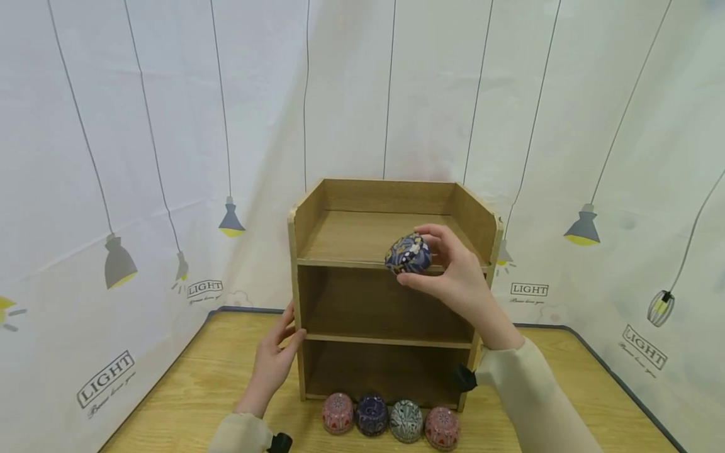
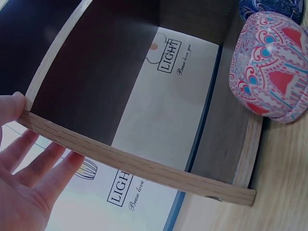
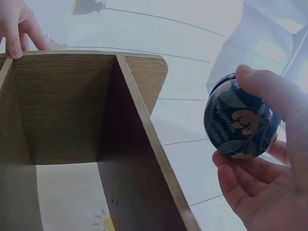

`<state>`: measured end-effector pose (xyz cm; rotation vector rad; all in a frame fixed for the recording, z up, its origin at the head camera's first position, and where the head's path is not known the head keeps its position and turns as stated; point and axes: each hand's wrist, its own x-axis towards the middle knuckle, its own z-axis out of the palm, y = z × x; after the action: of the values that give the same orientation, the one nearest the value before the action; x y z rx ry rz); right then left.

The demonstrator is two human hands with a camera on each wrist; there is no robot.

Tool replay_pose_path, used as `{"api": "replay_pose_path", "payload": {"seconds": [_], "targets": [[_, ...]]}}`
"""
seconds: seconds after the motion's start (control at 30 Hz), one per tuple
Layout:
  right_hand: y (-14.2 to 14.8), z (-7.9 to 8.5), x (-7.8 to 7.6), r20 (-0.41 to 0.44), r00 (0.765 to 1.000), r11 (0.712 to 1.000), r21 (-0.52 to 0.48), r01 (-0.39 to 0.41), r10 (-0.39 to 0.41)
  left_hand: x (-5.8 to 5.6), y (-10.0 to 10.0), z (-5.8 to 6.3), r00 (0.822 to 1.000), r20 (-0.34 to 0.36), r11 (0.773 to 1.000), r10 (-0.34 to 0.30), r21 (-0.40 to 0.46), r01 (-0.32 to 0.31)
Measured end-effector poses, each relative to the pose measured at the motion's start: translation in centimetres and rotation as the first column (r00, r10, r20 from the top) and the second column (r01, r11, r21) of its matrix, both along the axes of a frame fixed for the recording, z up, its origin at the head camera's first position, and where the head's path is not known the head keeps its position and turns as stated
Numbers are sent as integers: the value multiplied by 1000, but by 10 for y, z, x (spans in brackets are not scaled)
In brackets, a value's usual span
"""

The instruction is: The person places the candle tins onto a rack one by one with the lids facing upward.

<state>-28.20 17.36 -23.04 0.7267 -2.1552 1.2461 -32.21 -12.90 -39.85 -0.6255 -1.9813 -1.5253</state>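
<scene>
My right hand holds a small round tin in dark blue with a flower pattern, between thumb and fingers. In the head view it overlaps the front edge of the wooden shelf unit's top board; the right wrist view shows the tin out beside the unit. My left hand grips the unit's left side panel. Its thumb lies at the front edge by the middle board, and its fingers are along the outer face.
In a row before the unit's base stand a pink tin, a dark purple tin, a green-and-white tin and another pink tin. Behind the wooden table hangs a white sheet printed with lamps.
</scene>
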Motion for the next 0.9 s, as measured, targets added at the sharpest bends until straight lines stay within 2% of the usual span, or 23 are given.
{"api": "replay_pose_path", "payload": {"seconds": [0.43, 0.9], "targets": [[-11, 20, -14, -16, 1000, 999, 34, -17, 17, -1, -1, -2, 1000, -9, 1000, 5, -16, -5], [-23, 27, -27, 20, 999, 998, 64, -28, 27, 0, 1, -1, 1000, 13, 1000, 1, 1, -1]]}}
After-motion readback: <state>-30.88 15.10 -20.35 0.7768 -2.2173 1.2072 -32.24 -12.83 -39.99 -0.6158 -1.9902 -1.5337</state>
